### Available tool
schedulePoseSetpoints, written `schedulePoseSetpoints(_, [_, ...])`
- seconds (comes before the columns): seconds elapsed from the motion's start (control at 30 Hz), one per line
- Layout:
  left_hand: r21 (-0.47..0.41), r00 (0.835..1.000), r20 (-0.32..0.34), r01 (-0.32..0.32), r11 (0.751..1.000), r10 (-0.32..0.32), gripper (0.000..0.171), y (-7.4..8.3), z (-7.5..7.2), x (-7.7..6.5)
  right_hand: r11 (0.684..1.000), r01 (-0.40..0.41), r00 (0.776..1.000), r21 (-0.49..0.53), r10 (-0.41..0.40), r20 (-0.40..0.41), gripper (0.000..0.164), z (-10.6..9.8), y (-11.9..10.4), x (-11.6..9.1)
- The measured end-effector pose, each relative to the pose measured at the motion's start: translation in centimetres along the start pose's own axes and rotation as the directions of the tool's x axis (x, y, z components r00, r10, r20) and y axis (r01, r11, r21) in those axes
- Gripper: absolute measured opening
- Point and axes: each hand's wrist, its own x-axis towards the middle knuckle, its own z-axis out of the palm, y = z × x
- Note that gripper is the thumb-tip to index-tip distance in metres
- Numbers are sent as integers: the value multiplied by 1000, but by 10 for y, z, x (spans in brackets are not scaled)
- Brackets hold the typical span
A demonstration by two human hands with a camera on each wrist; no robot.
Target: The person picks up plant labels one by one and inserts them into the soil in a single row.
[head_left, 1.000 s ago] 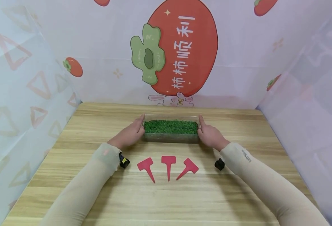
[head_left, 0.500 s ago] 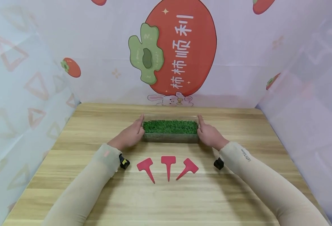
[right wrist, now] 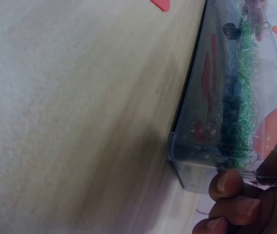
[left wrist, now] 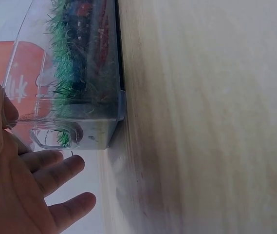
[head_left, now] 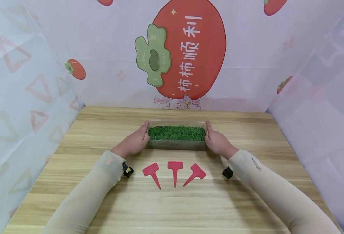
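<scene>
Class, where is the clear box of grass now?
In the head view, the clear box is central, toward the far side of the table, between the left hand and right hand, just beyond the red tags.

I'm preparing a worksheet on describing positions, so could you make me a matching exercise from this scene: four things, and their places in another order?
1. Left hand
2. Right hand
3. Green grass-like strip
4. Three flat red T-shaped tags

A. Inside the clear rectangular plastic box
B. At the box's right end
C. Lying on the light wooden table
D. At the box's left end

Pairs: 1-D, 2-B, 3-A, 4-C
</scene>
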Motion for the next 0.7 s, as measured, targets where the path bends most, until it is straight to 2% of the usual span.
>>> schedulePoseSetpoints(0.27, [-5,1000,-8,-3,1000,3,65,-1,2,-6,1000,-9,1000,12,9,13,73,3,0,-2])
schedulePoseSetpoints(0.47, [8,1000,-14,-22,1000,22,66,-1,1,-9,1000,9,1000,-17,-8,15,74,4,0,-5])
schedulePoseSetpoints(0.7, [153,998,-64,-14,988,24,65,1,-1,-12,997,7,1000,-82,-4,31,75,0,-1,-6])
